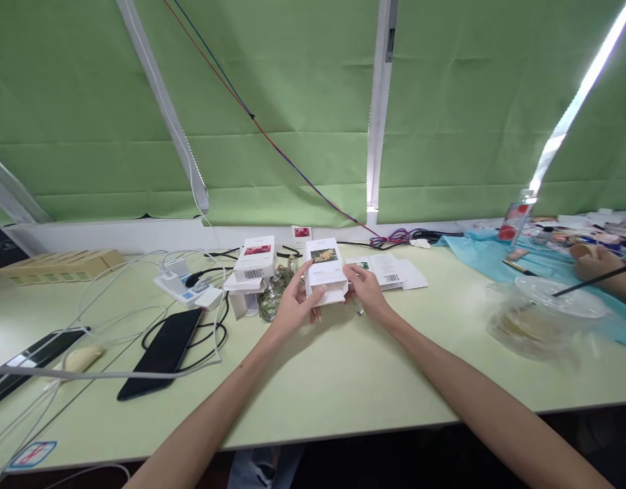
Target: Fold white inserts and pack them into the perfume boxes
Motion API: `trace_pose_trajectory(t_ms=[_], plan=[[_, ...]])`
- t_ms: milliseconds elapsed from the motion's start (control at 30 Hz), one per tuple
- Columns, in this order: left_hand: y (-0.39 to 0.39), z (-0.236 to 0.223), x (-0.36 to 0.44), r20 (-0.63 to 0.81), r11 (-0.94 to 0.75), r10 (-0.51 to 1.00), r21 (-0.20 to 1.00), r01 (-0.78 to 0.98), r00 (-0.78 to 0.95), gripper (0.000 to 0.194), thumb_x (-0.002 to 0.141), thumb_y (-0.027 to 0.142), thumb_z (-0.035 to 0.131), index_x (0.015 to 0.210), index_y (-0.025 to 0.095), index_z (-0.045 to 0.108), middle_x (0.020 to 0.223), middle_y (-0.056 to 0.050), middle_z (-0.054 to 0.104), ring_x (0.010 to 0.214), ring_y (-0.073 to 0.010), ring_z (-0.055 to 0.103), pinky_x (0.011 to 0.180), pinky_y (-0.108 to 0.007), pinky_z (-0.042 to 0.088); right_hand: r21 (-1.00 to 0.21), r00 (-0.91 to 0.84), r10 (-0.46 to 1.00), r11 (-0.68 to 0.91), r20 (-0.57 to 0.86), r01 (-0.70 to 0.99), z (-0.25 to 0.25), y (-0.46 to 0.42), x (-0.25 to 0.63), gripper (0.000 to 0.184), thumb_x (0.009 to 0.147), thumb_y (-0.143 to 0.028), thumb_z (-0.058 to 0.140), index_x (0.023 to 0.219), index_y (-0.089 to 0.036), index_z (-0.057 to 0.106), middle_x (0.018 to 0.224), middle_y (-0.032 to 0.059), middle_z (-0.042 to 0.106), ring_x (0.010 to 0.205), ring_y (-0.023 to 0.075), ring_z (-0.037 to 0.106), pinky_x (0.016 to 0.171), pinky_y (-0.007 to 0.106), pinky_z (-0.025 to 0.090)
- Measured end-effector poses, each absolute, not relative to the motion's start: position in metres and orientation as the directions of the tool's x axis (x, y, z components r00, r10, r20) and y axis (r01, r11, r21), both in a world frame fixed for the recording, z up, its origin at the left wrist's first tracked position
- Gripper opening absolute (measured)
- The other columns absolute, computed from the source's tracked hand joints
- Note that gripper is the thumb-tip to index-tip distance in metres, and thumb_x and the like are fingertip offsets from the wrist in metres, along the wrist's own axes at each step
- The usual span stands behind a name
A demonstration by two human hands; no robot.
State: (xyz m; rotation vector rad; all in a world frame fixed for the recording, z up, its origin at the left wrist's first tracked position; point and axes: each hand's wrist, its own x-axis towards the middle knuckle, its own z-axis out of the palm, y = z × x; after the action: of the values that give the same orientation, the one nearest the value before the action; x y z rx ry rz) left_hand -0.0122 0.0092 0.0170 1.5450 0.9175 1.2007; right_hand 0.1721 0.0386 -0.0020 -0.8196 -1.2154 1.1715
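Between my two hands is a small white cardboard box (324, 270) with a yellow flower picture, its near end unfolded into flaps. My left hand (297, 302) grips its left side, thumb on the front. On the right edge, my right hand (366, 288) pinches it near the open end. Just left of it stands a clear glass bottle (271, 299), partly hidden by my left hand. Another white box (255, 259) with a red flower picture rests beside the bottle. Flattened white cartons (394, 272) with a barcode lie behind my right hand.
At left are a black phone (163, 353), a power strip (178, 285), tangled white cables and a row of tan boxes (63, 266). To the right, a blurred plastic bowl (531, 326) stands near a blue cloth (476, 261) and another person's hand (601, 265) holding a dark stick.
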Motion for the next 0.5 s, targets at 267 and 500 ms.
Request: trace_pose_trajectory(t_ms=[267,500], plan=[[0.0119,0.0173,-0.0131,0.232,-0.231,0.955,0.973,-0.027,0.185,0.093,0.078,0.054,0.076,0.152,0.025,0.029,0.061,0.003,0.063,0.041,-0.0162,0.059,0.036,-0.023,0.045,-0.931,-0.268,0.913,0.233,0.309,-0.280,0.0002,0.0360,0.1747,0.063,0.085,-0.053,0.068,0.141,-0.034,0.046,0.077,-0.0026,0.066,0.056,0.0117,0.060,0.052,0.026,0.052],[0.0115,0.0167,-0.0116,0.240,-0.242,0.951,0.970,-0.016,0.194,0.090,0.080,0.058,0.072,0.150,0.024,0.028,0.057,0.003,0.063,0.042,-0.0176,0.059,0.037,-0.024,0.045,-0.943,-0.316,0.897,0.244,0.309,-0.229,0.0023,0.0311,0.1767,0.060,0.085,-0.051,0.070,0.138,-0.033,0.050,0.084,-0.0022,0.065,0.061,0.0113,0.061,0.058,0.026,0.052]])
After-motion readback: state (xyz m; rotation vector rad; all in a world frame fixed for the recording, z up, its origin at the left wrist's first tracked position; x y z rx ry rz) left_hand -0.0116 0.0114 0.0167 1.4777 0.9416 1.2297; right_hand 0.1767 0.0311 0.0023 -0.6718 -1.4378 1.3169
